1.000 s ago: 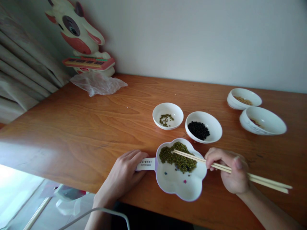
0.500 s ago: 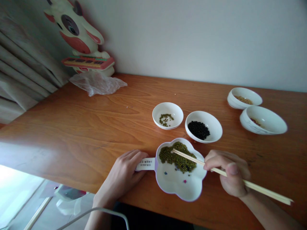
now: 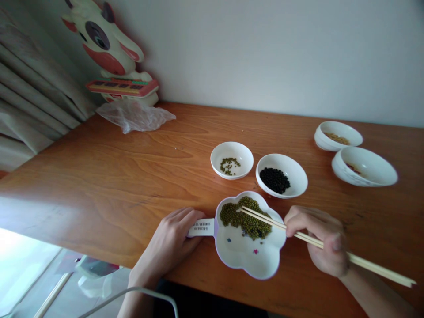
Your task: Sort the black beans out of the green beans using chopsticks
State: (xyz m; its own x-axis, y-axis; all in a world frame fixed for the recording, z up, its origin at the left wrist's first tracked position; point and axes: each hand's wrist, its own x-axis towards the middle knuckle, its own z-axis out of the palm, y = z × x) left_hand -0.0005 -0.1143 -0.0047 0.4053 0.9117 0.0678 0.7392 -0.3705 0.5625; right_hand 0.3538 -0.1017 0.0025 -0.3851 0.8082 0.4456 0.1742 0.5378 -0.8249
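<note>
My left hand (image 3: 177,232) is closed around the labelled handle (image 3: 202,227) of a white, flower-shaped dish (image 3: 243,258) with a lilac rim. Green mung beans (image 3: 247,217) lie heaped toward the dish's far side, with a few black beans (image 3: 255,232) among them. Wooden chopsticks (image 3: 308,239) are gripped in my right hand (image 3: 319,240), and their tips rest in the mung beans. Just beyond the dish stand a white bowl (image 3: 245,152) with some green beans in it and another white bowl (image 3: 296,170) holding a pile of black beans.
Two more white bowls (image 3: 377,164) (image 3: 323,138) stand at the right, with small amounts of reddish and yellowish contents. A cow-shaped toy keyboard (image 3: 122,86) and a crumpled plastic bag (image 3: 135,117) are at the back left. A grey cable (image 3: 145,290) crosses near my left forearm.
My right hand has shifted slightly to the right, drawing the chopsticks back a little through the mung beans. The left hand and the dish stay nearly where they were.
</note>
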